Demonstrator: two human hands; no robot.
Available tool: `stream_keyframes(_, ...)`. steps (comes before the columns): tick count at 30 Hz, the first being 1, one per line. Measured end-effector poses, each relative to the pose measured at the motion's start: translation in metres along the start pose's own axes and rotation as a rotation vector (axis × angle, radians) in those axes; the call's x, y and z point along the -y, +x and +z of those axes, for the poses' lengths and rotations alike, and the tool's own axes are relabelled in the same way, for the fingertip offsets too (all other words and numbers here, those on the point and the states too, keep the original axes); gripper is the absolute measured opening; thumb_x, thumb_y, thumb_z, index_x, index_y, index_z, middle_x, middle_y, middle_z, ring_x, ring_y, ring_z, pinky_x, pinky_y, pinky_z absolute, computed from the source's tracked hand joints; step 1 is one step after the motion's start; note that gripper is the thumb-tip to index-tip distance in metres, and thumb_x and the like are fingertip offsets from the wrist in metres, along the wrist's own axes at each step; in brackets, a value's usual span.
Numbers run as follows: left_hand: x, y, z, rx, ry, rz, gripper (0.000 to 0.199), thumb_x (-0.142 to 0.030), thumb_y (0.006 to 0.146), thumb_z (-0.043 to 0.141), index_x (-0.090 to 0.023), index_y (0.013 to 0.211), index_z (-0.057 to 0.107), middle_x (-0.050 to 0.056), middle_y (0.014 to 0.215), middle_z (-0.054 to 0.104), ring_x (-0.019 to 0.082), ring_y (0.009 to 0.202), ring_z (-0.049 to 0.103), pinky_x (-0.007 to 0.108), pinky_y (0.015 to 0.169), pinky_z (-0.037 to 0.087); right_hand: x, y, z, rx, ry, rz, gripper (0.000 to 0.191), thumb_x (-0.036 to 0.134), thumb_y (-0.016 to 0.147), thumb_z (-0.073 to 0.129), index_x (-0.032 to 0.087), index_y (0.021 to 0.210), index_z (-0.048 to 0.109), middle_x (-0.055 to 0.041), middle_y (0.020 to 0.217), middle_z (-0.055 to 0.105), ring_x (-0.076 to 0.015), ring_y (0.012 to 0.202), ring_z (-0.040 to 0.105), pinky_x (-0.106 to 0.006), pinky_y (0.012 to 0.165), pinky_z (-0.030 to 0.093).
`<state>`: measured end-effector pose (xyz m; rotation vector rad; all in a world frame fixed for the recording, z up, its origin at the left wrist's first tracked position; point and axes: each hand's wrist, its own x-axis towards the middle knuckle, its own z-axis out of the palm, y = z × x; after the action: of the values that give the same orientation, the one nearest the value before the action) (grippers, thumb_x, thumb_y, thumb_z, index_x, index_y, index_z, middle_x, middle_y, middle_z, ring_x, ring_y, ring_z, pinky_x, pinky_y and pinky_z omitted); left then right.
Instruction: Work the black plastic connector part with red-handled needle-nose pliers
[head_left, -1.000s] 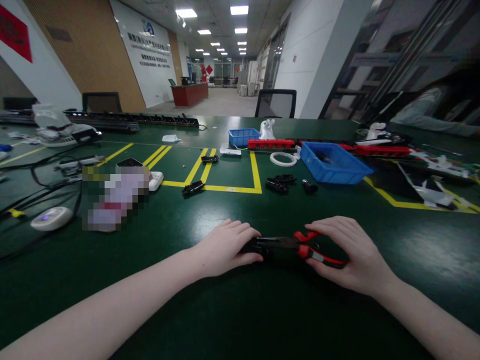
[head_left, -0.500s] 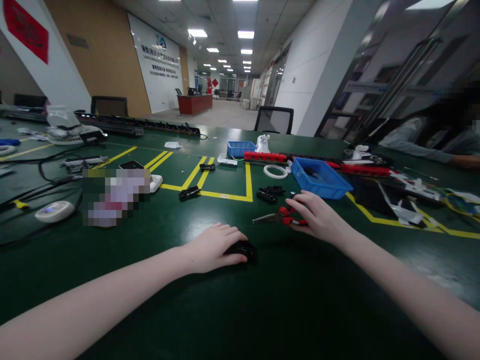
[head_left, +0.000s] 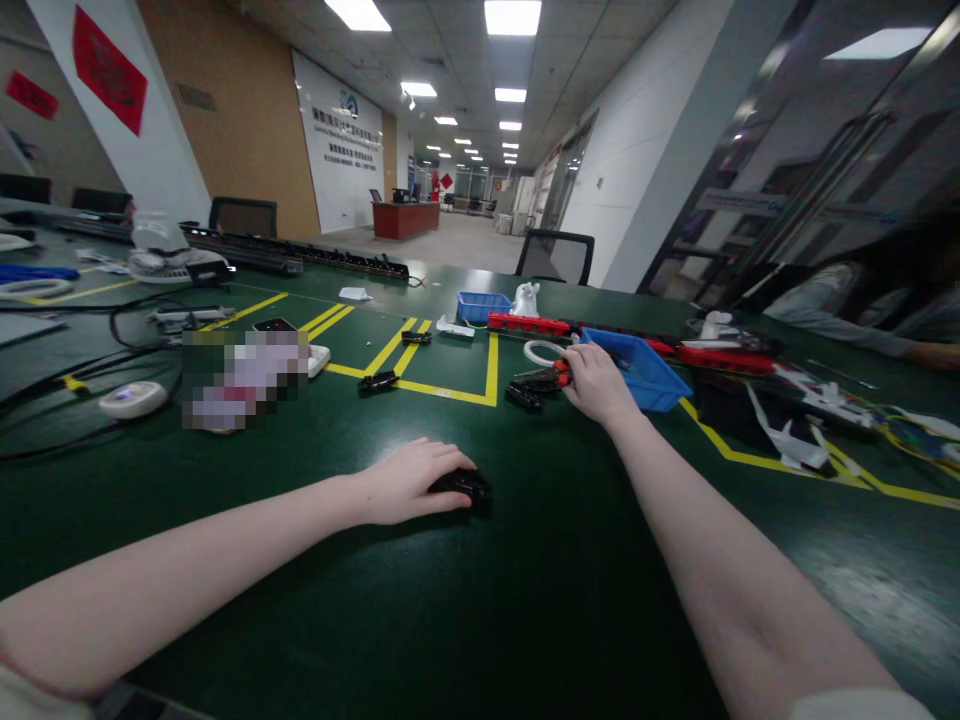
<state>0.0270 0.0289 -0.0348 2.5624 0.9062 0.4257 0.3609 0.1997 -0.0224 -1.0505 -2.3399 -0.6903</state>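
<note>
My left hand (head_left: 420, 482) is closed round a black part (head_left: 471, 487) on the green table (head_left: 525, 600). Further off and to the right, my right hand (head_left: 596, 385) grips the red-handled pliers (head_left: 559, 372), whose tips point left. The pliers are just above or beside a pair of black parts (head_left: 525, 396) near the blue bin (head_left: 645, 375). Another black part (head_left: 378, 382) lies on the yellow tape, and a smaller one (head_left: 416, 338) sits behind it.
A white ring (head_left: 541, 352), a small blue tray (head_left: 484, 305) and red strips (head_left: 529, 324) lie at the back. Phone (head_left: 274, 326), cables and a white oval device (head_left: 133, 400) are at the left. A person's sleeve (head_left: 825, 310) rests at the far right.
My right hand has moved forward and slightly left with the pliers, up to the black parts by the blue bin. My left hand stays on its black part; the view has shifted a little.
</note>
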Motion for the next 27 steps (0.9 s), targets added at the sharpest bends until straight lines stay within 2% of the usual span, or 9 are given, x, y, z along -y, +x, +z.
stream_keyframes(5, 0.002, 0.002, 0.000, -0.016, -0.043, -0.046, 0.033, -0.043, 0.099, 0.055, -0.022, 0.125, 0.055, 0.005, 0.117, 0.066, 0.021, 0.103, 0.063, 0.036, 0.092, 0.043, 0.017, 0.008, -0.007, -0.024, 0.075, -0.033, 0.037, 0.039, 0.093, 0.059, 0.018, 0.124, 0.057, -0.0099, 0.127, 0.059, -0.0241, 0.111, 0.059, -0.048, 0.093, 0.051)
stream_keyframes(7, 0.004, 0.004, -0.001, -0.028, -0.057, -0.064, 0.034, -0.043, 0.099, 0.054, -0.022, 0.125, 0.055, 0.005, 0.118, 0.066, 0.022, 0.103, 0.064, 0.036, 0.092, 0.044, 0.030, 0.002, -0.014, -0.016, 0.119, -0.070, 0.031, 0.030, 0.090, 0.062, 0.016, 0.117, 0.061, -0.0135, 0.116, 0.063, -0.0274, 0.108, 0.060, -0.049, 0.093, 0.050)
stream_keyframes(9, 0.006, 0.006, -0.003, -0.054, -0.078, -0.087, 0.034, -0.043, 0.099, 0.053, -0.022, 0.126, 0.055, 0.006, 0.119, 0.065, 0.022, 0.104, 0.064, 0.035, 0.091, 0.046, 0.043, -0.007, -0.022, -0.010, 0.170, -0.104, 0.023, 0.025, 0.085, 0.063, 0.016, 0.107, 0.063, -0.0136, 0.102, 0.066, -0.0290, 0.099, 0.062, -0.047, 0.087, 0.052)
stream_keyframes(11, 0.008, 0.009, -0.005, -0.077, -0.097, -0.108, 0.034, -0.042, 0.099, 0.054, -0.022, 0.126, 0.055, 0.006, 0.119, 0.065, 0.022, 0.104, 0.064, 0.035, 0.090, 0.047, 0.055, -0.018, -0.031, -0.011, 0.224, -0.131, 0.020, 0.029, 0.085, 0.064, 0.018, 0.102, 0.062, -0.0127, 0.099, 0.066, -0.0280, 0.094, 0.063, -0.044, 0.081, 0.054)
stream_keyframes(13, 0.010, 0.014, -0.006, -0.083, -0.105, -0.119, 0.035, -0.042, 0.098, 0.055, -0.021, 0.126, 0.055, 0.006, 0.118, 0.066, 0.022, 0.103, 0.064, 0.035, 0.088, 0.048, 0.064, -0.028, -0.039, -0.016, 0.269, -0.148, 0.029, 0.041, 0.084, 0.068, 0.018, 0.100, 0.060, -0.0132, 0.098, 0.066, -0.0279, 0.094, 0.063, -0.042, 0.080, 0.054)
stream_keyframes(17, 0.013, 0.026, -0.005, -0.075, -0.110, -0.135, 0.037, -0.044, 0.097, 0.056, -0.020, 0.126, 0.054, 0.006, 0.119, 0.066, 0.021, 0.102, 0.065, 0.034, 0.085, 0.050, 0.078, -0.040, -0.051, 0.010, 0.327, -0.172, 0.034, 0.049, 0.087, 0.065, 0.019, 0.099, 0.056, -0.0092, 0.090, 0.066, -0.0215, 0.078, 0.063, -0.034, 0.066, 0.054)
stream_keyframes(23, 0.020, 0.047, -0.005, -0.035, -0.164, -0.120, 0.036, -0.045, 0.097, 0.055, -0.020, 0.123, 0.055, 0.007, 0.113, 0.067, 0.020, 0.094, 0.066, 0.031, 0.077, 0.050, 0.086, -0.040, -0.047, 0.004, 0.354, -0.227, 0.042, 0.054, 0.090, 0.058, 0.016, 0.105, 0.057, -0.0128, 0.096, 0.067, -0.0228, 0.083, 0.065, -0.035, 0.071, 0.054)
stream_keyframes(27, 0.023, 0.055, -0.005, -0.027, -0.145, -0.103, 0.036, -0.044, 0.096, 0.058, -0.019, 0.121, 0.055, 0.006, 0.109, 0.068, 0.020, 0.090, 0.065, 0.029, 0.073, 0.049, 0.083, -0.042, -0.045, -0.005, 0.344, -0.229, 0.040, 0.052, 0.094, 0.051, 0.015, 0.108, 0.059, -0.0137, 0.096, 0.068, -0.0241, 0.086, 0.065, -0.037, 0.072, 0.053)
